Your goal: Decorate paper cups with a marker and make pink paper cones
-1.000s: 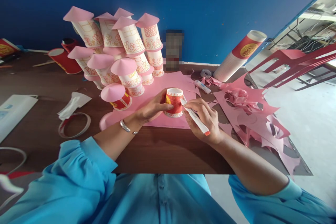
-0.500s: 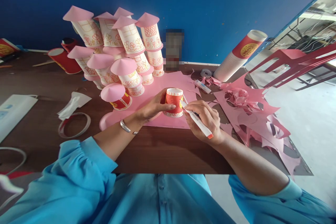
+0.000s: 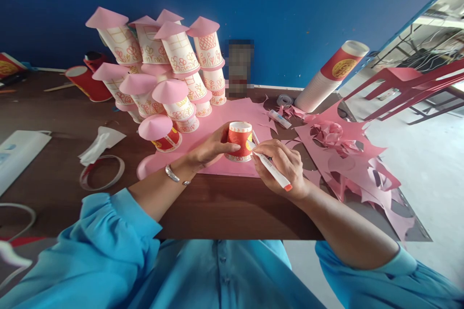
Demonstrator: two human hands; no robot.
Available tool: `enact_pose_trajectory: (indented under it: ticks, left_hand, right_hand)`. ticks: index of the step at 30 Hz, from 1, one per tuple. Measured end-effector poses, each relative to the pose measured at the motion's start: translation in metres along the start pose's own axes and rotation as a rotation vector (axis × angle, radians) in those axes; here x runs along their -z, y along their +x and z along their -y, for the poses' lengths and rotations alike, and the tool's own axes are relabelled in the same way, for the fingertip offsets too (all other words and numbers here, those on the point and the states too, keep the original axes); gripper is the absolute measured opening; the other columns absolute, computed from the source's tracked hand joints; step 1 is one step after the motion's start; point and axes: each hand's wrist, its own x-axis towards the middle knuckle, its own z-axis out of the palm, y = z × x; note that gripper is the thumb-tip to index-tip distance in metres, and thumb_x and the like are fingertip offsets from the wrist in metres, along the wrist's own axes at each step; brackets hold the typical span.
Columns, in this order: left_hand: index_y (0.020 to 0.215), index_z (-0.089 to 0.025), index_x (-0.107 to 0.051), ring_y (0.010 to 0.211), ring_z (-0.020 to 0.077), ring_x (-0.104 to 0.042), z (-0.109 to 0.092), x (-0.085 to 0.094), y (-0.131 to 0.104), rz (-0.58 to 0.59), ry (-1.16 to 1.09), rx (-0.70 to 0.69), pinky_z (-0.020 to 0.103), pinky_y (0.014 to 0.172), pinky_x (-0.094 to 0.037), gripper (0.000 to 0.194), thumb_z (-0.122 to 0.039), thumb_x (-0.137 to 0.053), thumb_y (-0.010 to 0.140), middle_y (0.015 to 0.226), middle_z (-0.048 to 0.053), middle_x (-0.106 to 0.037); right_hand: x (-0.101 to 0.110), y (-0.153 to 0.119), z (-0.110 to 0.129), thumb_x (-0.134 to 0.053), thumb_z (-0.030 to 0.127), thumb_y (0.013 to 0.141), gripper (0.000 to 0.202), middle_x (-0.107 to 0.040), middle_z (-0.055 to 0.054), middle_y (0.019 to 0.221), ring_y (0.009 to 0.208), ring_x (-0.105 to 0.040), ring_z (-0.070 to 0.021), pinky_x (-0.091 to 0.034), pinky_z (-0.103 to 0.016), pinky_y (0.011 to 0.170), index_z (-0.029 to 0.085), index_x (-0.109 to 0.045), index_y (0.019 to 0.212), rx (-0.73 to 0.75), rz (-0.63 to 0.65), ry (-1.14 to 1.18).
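My left hand is wrapped round the far left side of a red paper cup, thumb across its front. White bands with orange-red marks edge the cup at top and bottom, and a yellow patch shows on its right. A white marker with an orange-red end sits in the closed fingers of my right hand; its other end points at the cup's right side. I cannot tell whether the tip touches. Under the cup lies a pink paper sheet.
Paper-cup towers with pink cone roofs stand at the back left. A leaning cup stack, a glue stick and pink paper scraps are to the right. A tape ring lies left on the brown table.
The cup appears slightly turned and shifted a little left in my left hand. The marker has tilted slightly, and my right hand has barely moved.
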Motion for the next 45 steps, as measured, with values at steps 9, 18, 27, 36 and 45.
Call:
enact_pose_trajectory:
  ticks: [9,18,27,36,45]
  left_hand:
    - [0.144,-0.022,-0.058,0.128,0.0313,-0.061,0.0043,0.0032,-0.0021,-0.041,0.069,0.057,0.042,0.104,-0.052,0.071,-0.033,-0.089,0.082,0.14,0.015,-0.065]
    - [0.129,-0.018,-0.066,0.109,0.0261,-0.067,-0.0011,-0.0033,0.0,-0.033,0.02,0.107,0.039,0.097,-0.053,0.065,-0.043,-0.094,0.076,0.117,0.012,-0.072]
    - [0.129,-0.019,-0.066,0.114,0.0269,-0.065,0.0008,-0.0011,-0.0014,-0.045,0.045,0.126,0.038,0.098,-0.052,0.062,-0.04,-0.092,0.077,0.121,0.011,-0.071]
    - [0.135,-0.019,-0.063,0.117,0.0294,-0.065,-0.001,-0.002,-0.0003,-0.051,0.087,0.124,0.041,0.1,-0.052,0.073,-0.044,-0.094,0.073,0.124,0.012,-0.071]
    - [0.135,-0.019,-0.062,0.114,0.0271,-0.065,-0.0011,-0.0011,-0.0003,-0.027,0.086,0.112,0.039,0.097,-0.053,0.07,-0.039,-0.093,0.076,0.125,0.012,-0.07]
  right_hand:
    - [-0.002,-0.0022,-0.0015,-0.062,0.015,0.101,0.014,-0.078,-0.005,0.092,0.081,-0.078,-0.0171,-0.058,-0.025,0.065,0.021,-0.061,0.113,0.011,0.04,0.017]
    - [-0.0013,-0.0008,-0.0004,-0.062,0.014,0.1,0.018,-0.079,-0.004,0.093,0.079,-0.078,-0.0174,-0.057,-0.025,0.064,0.022,-0.06,0.115,0.02,0.039,0.018]
    - [-0.0022,-0.0016,-0.0009,-0.063,0.014,0.1,0.016,-0.079,-0.004,0.091,0.079,-0.078,-0.0171,-0.056,-0.025,0.061,0.021,-0.06,0.114,0.035,0.023,0.029]
    - [-0.0023,-0.0004,-0.0005,-0.063,0.012,0.1,0.018,-0.079,-0.004,0.089,0.079,-0.079,-0.0177,-0.058,-0.026,0.062,0.021,-0.06,0.115,0.044,0.024,0.046]
    - [-0.0014,-0.0001,-0.0001,-0.065,0.012,0.099,0.019,-0.079,-0.005,0.09,0.081,-0.079,-0.0187,-0.059,-0.027,0.065,0.021,-0.061,0.115,0.033,0.036,0.053]
